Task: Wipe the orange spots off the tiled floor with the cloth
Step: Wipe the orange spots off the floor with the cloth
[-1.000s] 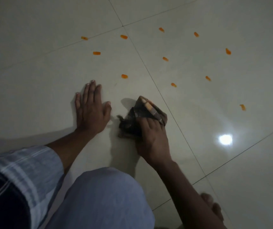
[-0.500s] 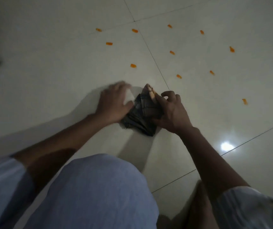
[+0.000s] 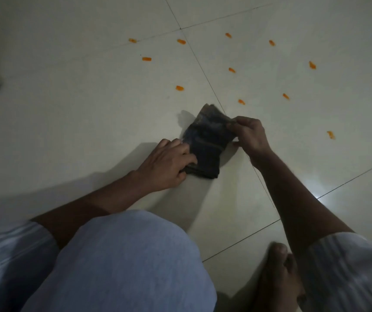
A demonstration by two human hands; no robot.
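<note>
Just one view here, a wide-angle head cam looking forward and steeply down at the tiled floor (image 3: 90, 122). It sits close: the person's own knee (image 3: 124, 262) fills the bottom of the frame and both forearms reach in from the lower corners. The lens bends the grout lines a bit, and the floor stretches away toward the top edge.

No legible text, labels or numbers.

Dim, greenish light. A bright glare spot (image 3: 315, 188) reflects off the glossy tiled floor (image 3: 68, 131) at right; soft shadows fall leftward; edges look blurred and bowed.
</note>
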